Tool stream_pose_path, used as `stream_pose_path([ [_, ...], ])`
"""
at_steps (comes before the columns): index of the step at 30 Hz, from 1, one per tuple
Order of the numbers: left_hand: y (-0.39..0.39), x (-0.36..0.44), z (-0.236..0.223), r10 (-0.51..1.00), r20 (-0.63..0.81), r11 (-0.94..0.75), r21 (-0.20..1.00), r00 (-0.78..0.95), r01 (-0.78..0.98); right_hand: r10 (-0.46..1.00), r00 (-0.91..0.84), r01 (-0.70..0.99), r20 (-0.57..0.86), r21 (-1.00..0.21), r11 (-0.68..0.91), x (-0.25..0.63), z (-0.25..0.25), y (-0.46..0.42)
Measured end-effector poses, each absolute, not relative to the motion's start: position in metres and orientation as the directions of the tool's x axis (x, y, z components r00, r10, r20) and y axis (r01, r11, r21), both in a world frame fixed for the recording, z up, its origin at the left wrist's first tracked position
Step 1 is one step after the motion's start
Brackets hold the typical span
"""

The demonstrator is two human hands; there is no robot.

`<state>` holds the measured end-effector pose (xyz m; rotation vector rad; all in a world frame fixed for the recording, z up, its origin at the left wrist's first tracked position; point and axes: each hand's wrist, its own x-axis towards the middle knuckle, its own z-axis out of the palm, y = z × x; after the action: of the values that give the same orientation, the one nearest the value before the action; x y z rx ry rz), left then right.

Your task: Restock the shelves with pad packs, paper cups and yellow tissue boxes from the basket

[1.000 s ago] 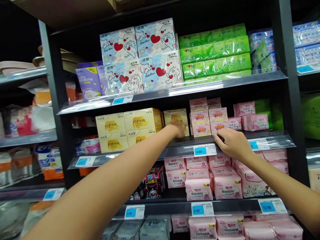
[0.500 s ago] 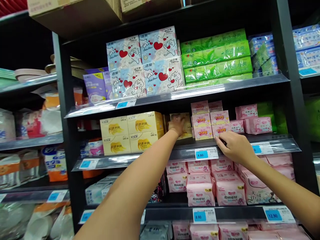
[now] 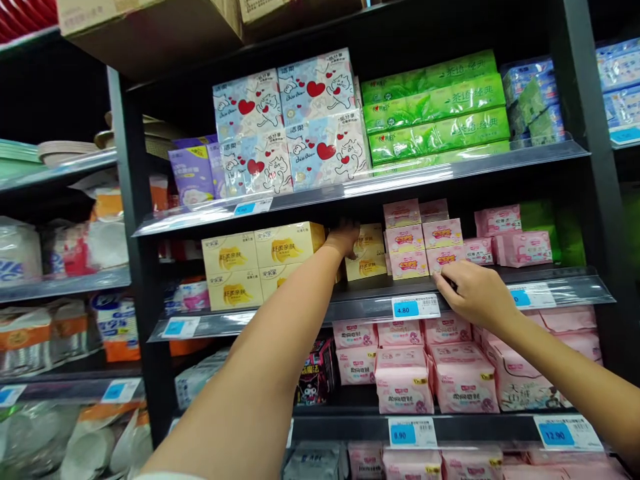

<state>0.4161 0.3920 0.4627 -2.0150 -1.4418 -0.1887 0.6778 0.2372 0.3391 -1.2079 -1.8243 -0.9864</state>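
My left hand reaches deep into the middle shelf, into the gap between the large yellow boxes and a smaller stack of yellow boxes. Its fingers look stretched out and apart beside the stack's left side, partly in shadow. I see nothing held in it. My right hand is closed, fingers curled, at the shelf's front lip. Its fingertips meet the lower front of the small pink-and-yellow packs, which stand stacked to the right of the yellow stack. Whether anything is inside those fingers is hidden.
The upper shelf carries blue heart-printed packs and long green packs. Pink packs fill the shelf below. A clear price-tag strip runs along the middle shelf's front. A cardboard box overhangs at the top.
My left hand has moved slightly left and deeper, from in front of the smaller yellow stack to the gap beside it. The right hand stays nearly in place. The view shifted slightly.
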Motion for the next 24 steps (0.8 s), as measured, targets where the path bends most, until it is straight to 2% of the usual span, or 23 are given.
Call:
stream_pose_path([
  [10, 0.403, 0.411, 0.465, 0.803, 0.450, -0.243, -0.352, 0.391, 0.904, 0.392, -0.298, 0.946, 0.870, 0.213, 0.245, 0.677, 0.339, 0.238],
  [19, 0.413, 0.415, 0.468, 0.826, 0.489, -0.210, -0.196, 0.281, 0.958, 0.370, -0.311, 0.941, 0.876, 0.230, 0.247, 0.678, 0.339, 0.238],
  [24, 0.425, 0.432, 0.477, 0.876, 0.410, -0.195, -0.184, 0.256, 0.963, 0.343, -0.322, 0.937, 0.882, 0.244, 0.251, 0.678, 0.338, 0.238],
])
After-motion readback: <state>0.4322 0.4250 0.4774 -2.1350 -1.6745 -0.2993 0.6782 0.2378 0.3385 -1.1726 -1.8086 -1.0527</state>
